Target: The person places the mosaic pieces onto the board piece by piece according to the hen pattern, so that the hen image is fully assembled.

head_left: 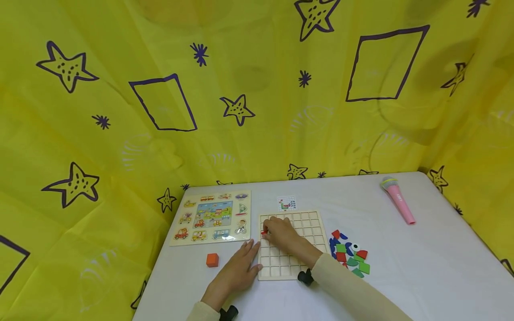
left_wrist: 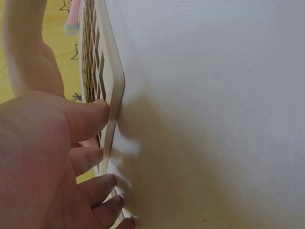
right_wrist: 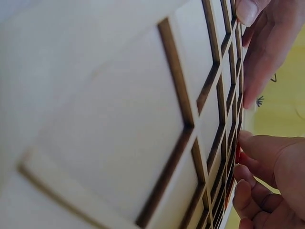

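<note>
A wooden grid board (head_left: 281, 271) lies on the white table in front of the person. The right hand (head_left: 282, 234) reaches over it and pinches a small red piece (head_left: 263, 232) at the left column, toward the far corner. In the right wrist view only a sliver of that red piece (right_wrist: 238, 151) shows beside the thumb and fingertips. Along the board's left edge, the left hand (head_left: 240, 267) rests with its fingers extended. Its thumb (left_wrist: 95, 117) touches the board's rim in the left wrist view.
Several red, green and blue pieces (head_left: 364, 267) lie right of the board. Behind it is a small pattern card (head_left: 287, 203). A vehicle picture puzzle (head_left: 246, 200) and an orange cube (head_left: 212, 260) are on the left. A pink toy microphone (head_left: 401, 206) lies far right.
</note>
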Available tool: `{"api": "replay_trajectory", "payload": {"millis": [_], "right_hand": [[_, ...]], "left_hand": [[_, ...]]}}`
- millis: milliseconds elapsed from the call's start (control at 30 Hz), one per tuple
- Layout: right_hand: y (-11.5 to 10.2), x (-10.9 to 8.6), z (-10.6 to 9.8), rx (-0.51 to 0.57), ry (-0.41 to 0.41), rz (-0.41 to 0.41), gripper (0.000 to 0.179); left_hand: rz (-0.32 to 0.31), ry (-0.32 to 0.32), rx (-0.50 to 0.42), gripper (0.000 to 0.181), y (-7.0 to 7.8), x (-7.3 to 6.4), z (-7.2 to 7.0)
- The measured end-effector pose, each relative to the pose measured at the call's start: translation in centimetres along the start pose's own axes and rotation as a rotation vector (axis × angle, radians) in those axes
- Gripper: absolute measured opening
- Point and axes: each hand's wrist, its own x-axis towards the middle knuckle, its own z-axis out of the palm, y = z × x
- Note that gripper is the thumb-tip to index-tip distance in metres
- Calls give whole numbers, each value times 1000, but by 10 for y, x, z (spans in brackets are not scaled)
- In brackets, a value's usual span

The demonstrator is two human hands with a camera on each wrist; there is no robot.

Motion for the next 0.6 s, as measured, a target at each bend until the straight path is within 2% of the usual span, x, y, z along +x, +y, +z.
{"api": "replay_trajectory", "payload": {"millis": [600], "right_hand": [[8, -2, 0, 32, 6, 2, 13]], "left_hand": [[3, -1, 6, 69, -1, 0, 1]]}}
